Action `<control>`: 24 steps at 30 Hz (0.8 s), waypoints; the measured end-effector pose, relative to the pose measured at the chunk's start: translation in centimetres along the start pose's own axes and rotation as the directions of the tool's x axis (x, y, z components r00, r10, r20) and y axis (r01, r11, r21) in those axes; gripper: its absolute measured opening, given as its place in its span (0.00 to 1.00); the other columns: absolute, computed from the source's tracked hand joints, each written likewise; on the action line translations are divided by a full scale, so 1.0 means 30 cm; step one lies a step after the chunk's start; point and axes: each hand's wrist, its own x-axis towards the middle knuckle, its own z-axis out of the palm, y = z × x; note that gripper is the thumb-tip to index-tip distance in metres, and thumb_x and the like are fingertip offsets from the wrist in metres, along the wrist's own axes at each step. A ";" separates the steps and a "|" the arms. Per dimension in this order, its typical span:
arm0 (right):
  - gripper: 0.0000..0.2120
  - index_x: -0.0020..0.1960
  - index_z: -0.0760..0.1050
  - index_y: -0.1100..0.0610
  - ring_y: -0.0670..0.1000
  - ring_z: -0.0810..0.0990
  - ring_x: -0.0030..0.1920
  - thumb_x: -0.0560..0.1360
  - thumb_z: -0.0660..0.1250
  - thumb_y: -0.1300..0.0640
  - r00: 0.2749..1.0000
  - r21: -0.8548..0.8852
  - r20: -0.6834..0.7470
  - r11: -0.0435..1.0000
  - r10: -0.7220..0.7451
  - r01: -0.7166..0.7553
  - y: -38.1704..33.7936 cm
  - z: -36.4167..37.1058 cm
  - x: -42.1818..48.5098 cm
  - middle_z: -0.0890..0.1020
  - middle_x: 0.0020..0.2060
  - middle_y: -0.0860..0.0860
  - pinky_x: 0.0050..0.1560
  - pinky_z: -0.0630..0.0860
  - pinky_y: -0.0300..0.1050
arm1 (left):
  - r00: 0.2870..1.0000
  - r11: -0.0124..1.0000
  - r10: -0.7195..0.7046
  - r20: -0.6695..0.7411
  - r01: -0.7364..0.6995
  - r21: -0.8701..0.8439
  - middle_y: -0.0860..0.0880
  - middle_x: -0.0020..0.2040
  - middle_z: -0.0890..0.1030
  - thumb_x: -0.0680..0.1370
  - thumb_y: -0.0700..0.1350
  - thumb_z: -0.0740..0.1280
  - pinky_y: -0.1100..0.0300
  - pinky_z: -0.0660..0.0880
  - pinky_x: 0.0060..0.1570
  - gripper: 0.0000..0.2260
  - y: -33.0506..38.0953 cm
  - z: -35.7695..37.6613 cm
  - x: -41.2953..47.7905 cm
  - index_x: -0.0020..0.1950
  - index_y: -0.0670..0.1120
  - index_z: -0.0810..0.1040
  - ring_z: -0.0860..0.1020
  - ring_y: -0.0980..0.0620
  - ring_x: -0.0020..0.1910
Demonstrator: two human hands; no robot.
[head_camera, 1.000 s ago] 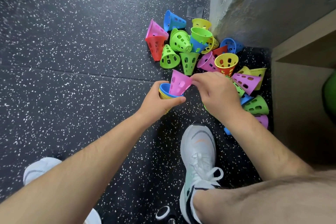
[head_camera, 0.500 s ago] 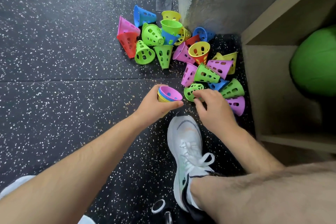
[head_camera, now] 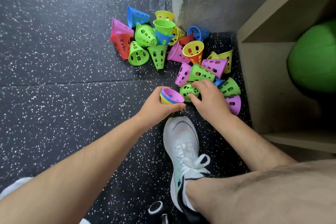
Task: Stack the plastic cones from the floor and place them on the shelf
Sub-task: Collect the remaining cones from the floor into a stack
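My left hand (head_camera: 156, 107) grips a small stack of cones (head_camera: 171, 97), pink on top with blue and yellow rims below, held mouth-up just above the floor. Right beside it lies a green cone (head_camera: 188, 91) with holes, and my right hand (head_camera: 209, 99) curls its thumb and fingers around it. Behind them, a pile of loose cones (head_camera: 174, 49) in green, pink, yellow, blue and red is scattered on the speckled black floor. The wooden shelf (head_camera: 263, 85) stands at the right.
A grey concrete wall corner (head_camera: 183, 0) rises behind the pile. A large green ball (head_camera: 312, 56) sits inside the shelf. My white shoe (head_camera: 183, 143) is planted just below my hands, and another shoe (head_camera: 14, 185) shows at the lower left.
The pink cone my right hand held went into the stack in my left hand. My right hand then dropped to the floor and closed round a green cone. The view shifted right towards the shelf.
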 end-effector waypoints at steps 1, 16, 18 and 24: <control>0.12 0.55 0.77 0.57 0.54 0.76 0.53 0.77 0.70 0.51 1.000 0.034 -0.015 0.999 0.024 -0.023 -0.002 0.006 -0.003 0.76 0.53 0.53 0.54 0.74 0.50 | 1.000 1.000 -0.002 -0.008 0.002 -0.003 0.54 0.52 0.84 0.68 0.50 0.83 0.68 0.75 0.44 0.27 -0.003 -0.004 -0.001 0.61 0.53 0.75 0.81 0.64 0.43; 0.28 0.77 0.62 0.41 0.56 0.72 0.67 0.78 0.64 0.48 0.924 0.046 0.342 0.980 0.169 -0.196 -0.045 0.035 -0.043 0.74 0.66 0.54 0.64 0.70 0.49 | 1.000 1.000 0.002 -0.019 -0.002 -0.005 0.53 0.52 0.84 0.69 0.46 0.83 0.71 0.74 0.42 0.26 -0.028 -0.025 -0.054 0.62 0.50 0.76 0.80 0.66 0.42; 0.28 0.77 0.63 0.39 0.54 0.71 0.68 0.79 0.63 0.50 0.940 0.096 0.300 0.975 0.162 -0.199 -0.049 0.012 -0.036 0.73 0.67 0.54 0.66 0.68 0.49 | 1.000 1.000 0.009 -0.028 -0.009 -0.010 0.54 0.50 0.83 0.69 0.45 0.83 0.73 0.73 0.40 0.25 -0.029 -0.031 -0.059 0.62 0.49 0.76 0.79 0.68 0.40; 0.24 0.74 0.65 0.36 0.42 0.65 0.71 0.80 0.62 0.52 0.992 0.418 0.062 0.900 0.107 -0.123 -0.100 -0.085 0.002 0.69 0.73 0.46 0.73 0.60 0.44 | 0.999 1.000 -0.010 -0.035 0.009 -0.024 0.56 0.51 0.84 0.69 0.51 0.83 0.68 0.74 0.44 0.26 -0.029 -0.057 -0.064 0.62 0.54 0.76 0.81 0.64 0.44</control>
